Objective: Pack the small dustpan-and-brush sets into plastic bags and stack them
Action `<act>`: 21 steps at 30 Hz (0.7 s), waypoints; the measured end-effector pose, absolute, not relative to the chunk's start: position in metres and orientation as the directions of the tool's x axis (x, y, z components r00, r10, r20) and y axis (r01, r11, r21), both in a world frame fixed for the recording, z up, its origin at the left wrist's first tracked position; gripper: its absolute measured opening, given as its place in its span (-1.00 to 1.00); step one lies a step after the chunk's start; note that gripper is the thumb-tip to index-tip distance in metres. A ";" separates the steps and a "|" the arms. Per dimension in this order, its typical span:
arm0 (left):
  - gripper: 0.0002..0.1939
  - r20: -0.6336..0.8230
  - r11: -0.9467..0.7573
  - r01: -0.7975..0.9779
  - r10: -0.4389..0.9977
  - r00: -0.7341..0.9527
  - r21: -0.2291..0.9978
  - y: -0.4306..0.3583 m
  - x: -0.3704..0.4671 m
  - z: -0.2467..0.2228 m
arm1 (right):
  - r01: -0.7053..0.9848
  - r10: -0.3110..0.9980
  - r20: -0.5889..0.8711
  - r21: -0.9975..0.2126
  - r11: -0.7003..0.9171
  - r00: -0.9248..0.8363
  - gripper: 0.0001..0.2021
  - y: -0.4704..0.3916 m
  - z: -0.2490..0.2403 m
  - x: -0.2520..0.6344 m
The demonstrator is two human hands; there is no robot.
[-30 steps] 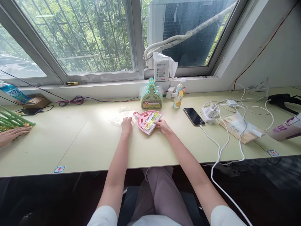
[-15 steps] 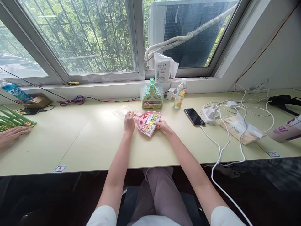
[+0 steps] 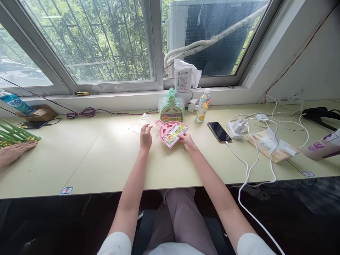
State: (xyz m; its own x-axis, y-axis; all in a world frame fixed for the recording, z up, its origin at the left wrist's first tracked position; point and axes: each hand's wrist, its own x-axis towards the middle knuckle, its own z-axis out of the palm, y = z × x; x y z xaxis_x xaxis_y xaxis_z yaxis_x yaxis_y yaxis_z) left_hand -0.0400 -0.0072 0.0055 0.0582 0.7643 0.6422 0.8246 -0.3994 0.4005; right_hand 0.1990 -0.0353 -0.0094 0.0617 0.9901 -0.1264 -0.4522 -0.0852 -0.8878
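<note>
Pink plastic dustpan, faced with a white-and-yellow printed card, is pinched at its right edge by the right hand. Its handle points toward the left hand, fingers loosely parted beside crumpled clear film. Just behind the dustpan, a bundle of green plastic dustpans stands on the pale yellow tabletop.
</note>
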 end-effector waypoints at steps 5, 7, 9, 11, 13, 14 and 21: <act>-0.51 0.633 -0.503 0.753 0.759 0.151 0.424 -0.010 -0.034 0.009 | -0.391 0.980 -0.167 -0.899 -0.198 -0.113 -0.84 -0.041 -0.001 0.199; -0.55 0.622 -0.530 0.728 0.761 0.183 0.435 -0.012 -0.031 0.011 | -0.373 0.973 -0.165 -0.902 -0.215 -0.163 -0.83 -0.043 0.000 0.197; -0.56 0.610 -0.538 0.720 0.767 0.201 0.440 -0.016 -0.027 0.013 | -0.377 0.974 -0.156 -0.903 -0.207 -0.163 -0.83 -0.043 -0.001 0.195; -0.57 0.603 -0.547 0.722 0.766 0.225 0.425 -0.021 -0.022 0.016 | -0.405 0.983 -0.146 -0.897 -0.179 -0.113 -0.84 -0.042 -0.004 0.193; -0.61 0.612 -0.539 0.748 0.757 0.228 0.388 -0.028 -0.017 0.020 | -0.445 0.990 -0.132 -0.885 -0.140 -0.049 -0.84 -0.041 -0.006 0.192; -0.60 0.624 -0.505 0.776 0.758 0.191 0.377 -0.032 -0.015 0.023 | -0.463 0.992 -0.125 -0.878 -0.121 -0.022 -0.83 -0.040 -0.007 0.192; -0.20 0.398 -0.029 0.572 0.748 -0.531 0.820 -0.030 -0.021 0.031 | -0.512 0.998 -0.057 -0.858 -0.039 0.019 -0.82 -0.043 -0.002 0.188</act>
